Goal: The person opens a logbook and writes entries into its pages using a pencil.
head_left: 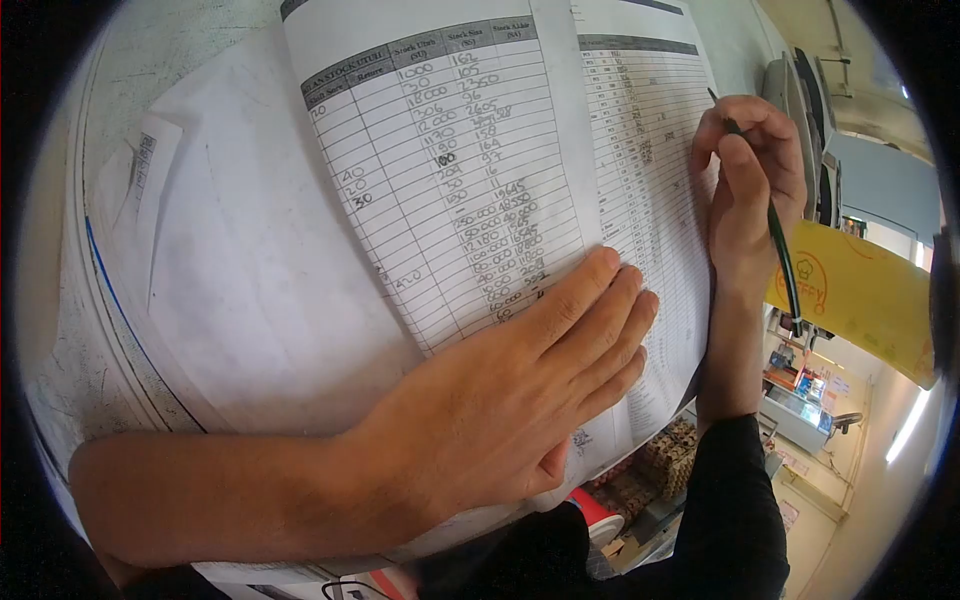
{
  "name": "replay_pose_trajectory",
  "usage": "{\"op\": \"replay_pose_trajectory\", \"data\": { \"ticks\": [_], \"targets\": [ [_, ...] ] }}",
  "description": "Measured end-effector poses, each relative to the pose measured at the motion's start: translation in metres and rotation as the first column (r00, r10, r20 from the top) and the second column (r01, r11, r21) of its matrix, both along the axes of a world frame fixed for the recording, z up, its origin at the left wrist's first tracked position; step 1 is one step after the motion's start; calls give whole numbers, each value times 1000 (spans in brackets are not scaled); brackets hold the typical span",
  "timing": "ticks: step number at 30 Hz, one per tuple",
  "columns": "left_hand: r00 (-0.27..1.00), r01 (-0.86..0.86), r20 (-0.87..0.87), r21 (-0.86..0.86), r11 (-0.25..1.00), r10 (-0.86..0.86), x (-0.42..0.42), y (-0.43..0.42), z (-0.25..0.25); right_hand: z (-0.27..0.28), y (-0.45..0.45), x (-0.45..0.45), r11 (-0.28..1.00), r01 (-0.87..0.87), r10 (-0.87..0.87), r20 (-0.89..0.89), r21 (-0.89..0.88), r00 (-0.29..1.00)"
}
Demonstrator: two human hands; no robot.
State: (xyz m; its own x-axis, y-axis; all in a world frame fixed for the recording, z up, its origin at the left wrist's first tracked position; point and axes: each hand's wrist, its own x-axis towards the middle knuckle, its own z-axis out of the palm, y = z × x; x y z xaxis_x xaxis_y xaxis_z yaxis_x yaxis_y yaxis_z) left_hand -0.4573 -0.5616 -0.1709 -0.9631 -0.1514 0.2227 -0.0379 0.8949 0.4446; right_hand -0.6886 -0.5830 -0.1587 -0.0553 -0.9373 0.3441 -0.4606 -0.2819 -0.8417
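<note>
My left hand point(510, 385) lies flat over the lower part of a printed stock sheet point(450, 200), fingers stretched out towards the fold. Handwritten numbers fill several columns of that sheet. To the right, my right hand point(755, 185) is closed round a dark green pencil point(783, 255). The pencil's tip points up and left, close to the edge of a second printed table page point(650, 170); whether it touches the paper I cannot tell. My left hand covers the bottom rows of the stock sheet.
Loose white papers point(260, 230) lie to the left on the worn table point(115, 190). A yellow panel with a red logo point(860, 300) stands beyond my right hand. Farther off are shelves and a glass display case point(795, 415). Patterned cloth point(665, 455) shows below the table edge.
</note>
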Motion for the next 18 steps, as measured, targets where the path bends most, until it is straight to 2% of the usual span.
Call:
{"op": "replay_pose_trajectory", "data": {
  "ticks": [4,7,9,13,16,18],
  "targets": [
    [1000,10,7,-36,999,-10,1,-1,1,0,0,-6,993,-114,116,54,-23,992],
    [1000,15,14,-9,1000,-15,0,-1,2,3,5,-10,982,-182,181,-34,-42,983],
    [1000,18,21,0,1000,-18,-1,0,2,7,11,-11,975,-219,220,-13,24,976],
    [1000,10,15,23,1000,-10,-1,0,3,12,18,-8,973,-210,202,88,96,975],
    [1000,7,14,16,1000,-7,0,0,2,11,19,-7,979,-157,151,48,132,987],
    [1000,5,10,6,1000,-5,0,0,2,8,19,-4,993,-71,75,-45,93,996]
  ]
}}
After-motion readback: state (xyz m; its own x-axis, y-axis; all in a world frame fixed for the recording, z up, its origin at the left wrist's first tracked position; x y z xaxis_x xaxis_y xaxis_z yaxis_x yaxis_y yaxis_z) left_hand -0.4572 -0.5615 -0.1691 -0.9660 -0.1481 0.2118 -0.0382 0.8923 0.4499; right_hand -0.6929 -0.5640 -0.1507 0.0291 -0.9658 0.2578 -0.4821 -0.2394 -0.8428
